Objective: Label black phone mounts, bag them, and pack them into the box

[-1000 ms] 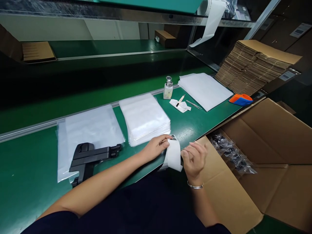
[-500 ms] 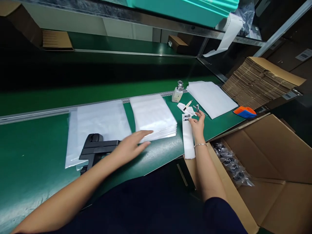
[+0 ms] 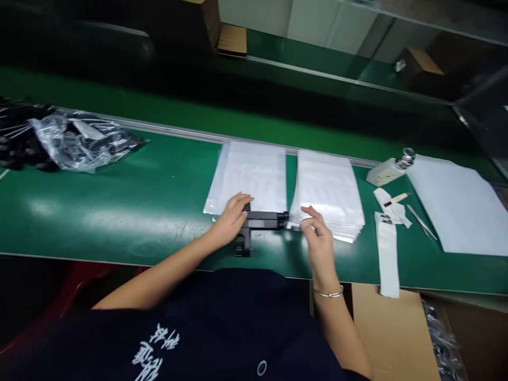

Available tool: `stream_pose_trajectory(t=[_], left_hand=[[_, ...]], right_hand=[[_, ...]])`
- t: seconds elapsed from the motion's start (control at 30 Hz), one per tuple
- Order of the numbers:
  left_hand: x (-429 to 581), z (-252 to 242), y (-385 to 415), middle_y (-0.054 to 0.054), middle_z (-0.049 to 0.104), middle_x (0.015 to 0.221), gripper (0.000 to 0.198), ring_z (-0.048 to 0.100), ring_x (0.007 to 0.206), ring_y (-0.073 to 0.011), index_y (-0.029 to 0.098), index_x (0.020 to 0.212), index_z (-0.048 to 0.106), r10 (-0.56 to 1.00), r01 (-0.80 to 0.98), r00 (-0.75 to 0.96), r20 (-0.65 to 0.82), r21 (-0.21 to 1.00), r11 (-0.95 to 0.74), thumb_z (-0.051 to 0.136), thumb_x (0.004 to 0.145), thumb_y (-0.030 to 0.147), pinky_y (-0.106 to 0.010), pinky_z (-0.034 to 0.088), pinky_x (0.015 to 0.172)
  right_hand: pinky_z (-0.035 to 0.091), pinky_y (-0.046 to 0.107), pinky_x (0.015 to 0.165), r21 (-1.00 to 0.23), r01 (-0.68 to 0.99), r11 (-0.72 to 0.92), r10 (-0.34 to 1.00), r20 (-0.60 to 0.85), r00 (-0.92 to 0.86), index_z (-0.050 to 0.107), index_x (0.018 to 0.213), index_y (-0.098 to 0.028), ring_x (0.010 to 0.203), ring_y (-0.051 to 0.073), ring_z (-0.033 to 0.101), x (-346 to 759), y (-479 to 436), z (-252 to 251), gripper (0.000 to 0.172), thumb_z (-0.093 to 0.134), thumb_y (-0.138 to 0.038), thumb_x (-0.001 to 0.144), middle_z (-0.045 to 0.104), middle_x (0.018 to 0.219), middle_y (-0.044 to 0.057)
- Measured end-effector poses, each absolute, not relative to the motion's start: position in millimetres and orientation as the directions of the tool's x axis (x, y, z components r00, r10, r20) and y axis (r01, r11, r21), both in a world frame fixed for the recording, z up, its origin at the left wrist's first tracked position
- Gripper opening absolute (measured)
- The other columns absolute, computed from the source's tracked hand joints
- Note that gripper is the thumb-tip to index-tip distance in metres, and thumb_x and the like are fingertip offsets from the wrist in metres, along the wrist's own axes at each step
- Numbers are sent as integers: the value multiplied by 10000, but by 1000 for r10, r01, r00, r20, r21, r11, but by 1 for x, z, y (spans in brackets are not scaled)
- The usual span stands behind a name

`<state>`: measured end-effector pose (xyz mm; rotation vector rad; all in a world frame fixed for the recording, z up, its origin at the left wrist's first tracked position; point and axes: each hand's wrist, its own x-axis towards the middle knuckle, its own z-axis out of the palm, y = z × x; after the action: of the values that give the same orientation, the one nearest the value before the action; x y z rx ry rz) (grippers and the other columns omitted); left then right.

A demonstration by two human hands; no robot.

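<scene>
My left hand (image 3: pixel 231 219) is closed around the left end of a black plastic bracket (image 3: pixel 262 220), which has a long bar and a short crosspiece. The bracket lies level over the front of a flat clear plastic bag stack (image 3: pixel 254 169). At its right end, my right hand (image 3: pixel 316 230) pinches a small label (image 3: pixel 293 226) between thumb and finger. Behind the right hand is a thick pile of white plastic bags (image 3: pixel 327 182). Farther right, a strip of printed labels (image 3: pixel 387 254) hangs over the table edge.
A pump bottle (image 3: pixel 384 172), a craft knife (image 3: pixel 397 199) on crumpled white paper and tweezers (image 3: pixel 421 222) lie to the right, beside white sheets (image 3: pixel 460 206). Bagged black parts (image 3: pixel 87 140) are at the far left. An open cardboard box (image 3: pixel 389 328) stands below the table edge.
My right hand has moved left from the label strip to the bracket's end, carrying the small label. My left hand has taken hold of the bracket. The view has swung left.
</scene>
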<state>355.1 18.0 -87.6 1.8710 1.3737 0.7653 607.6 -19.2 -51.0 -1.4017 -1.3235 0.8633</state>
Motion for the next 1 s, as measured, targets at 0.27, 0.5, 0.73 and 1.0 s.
stream_pose_trajectory(t=[0.27,0.5,0.73,1.0], left_hand=[[375,-82,-8,-124,379,1493,440,210,1468,-261,183,1382,413,962,506,263,80,837,-208,325,951,190,-517,217,1213],[373,-81,-7,-112,387,1487,442,212,1468,-272,201,1380,418,959,483,268,94,848,-218,329,948,176,-527,225,1210],[373,-78,-7,-118,380,1491,435,208,1470,-278,188,1373,404,959,519,276,71,828,-211,313,948,170,-534,251,1207],[373,-80,-7,-123,396,1486,432,230,1464,-285,189,1366,406,958,545,271,99,804,-237,326,943,162,-551,285,1191]], right_hand=[[347,487,1001,-874,481,64,998,68,-9,592,657,-231,1103,283,524,546,-15,-65,194,570,-314,831,642,1056,83],[344,464,985,-866,500,8,999,-12,-36,586,640,-228,1090,281,524,548,-12,-57,210,584,-330,824,627,1035,81],[357,461,982,-862,506,-2,999,-23,-34,584,642,-228,1089,278,531,546,-12,-56,214,592,-346,819,627,1028,73],[355,479,983,-862,507,-5,999,-31,-44,586,636,-229,1090,287,529,546,-12,-55,217,593,-345,820,625,1029,81]])
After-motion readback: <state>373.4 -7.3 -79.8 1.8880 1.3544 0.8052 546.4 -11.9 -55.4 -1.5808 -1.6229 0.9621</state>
